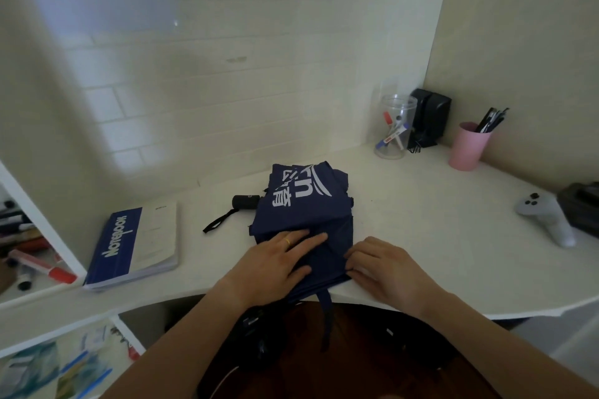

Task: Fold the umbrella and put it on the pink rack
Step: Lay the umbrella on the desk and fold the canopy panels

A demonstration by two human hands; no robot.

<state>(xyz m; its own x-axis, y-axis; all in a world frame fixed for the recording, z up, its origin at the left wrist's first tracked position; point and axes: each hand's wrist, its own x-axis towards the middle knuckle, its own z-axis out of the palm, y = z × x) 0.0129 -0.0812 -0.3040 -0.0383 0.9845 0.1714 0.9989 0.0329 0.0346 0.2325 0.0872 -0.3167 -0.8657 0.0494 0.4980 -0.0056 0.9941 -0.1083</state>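
At lower centre, the left hand (278, 261) presses flat, fingers straight, on the navy umbrella (303, 214); the right hand (385, 269) pinches its right edge.

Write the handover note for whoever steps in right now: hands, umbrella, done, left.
Left hand: flat, fingers straight, pressing the navy umbrella canopy down near the desk's front edge.
Right hand: fingers curled at the canopy's right edge, pinching the fabric.
Umbrella: collapsed, lying on the white desk, black handle with its wrist strap pointing left; the canopy is partly flattened into folds, and a strap hangs off the desk edge.
Done: shaft collapsed, folding begun.
Left: finish gathering the folds, wrap and fasten the strap, then put it on the pink rack, which is not in view; only a pink cup shows.
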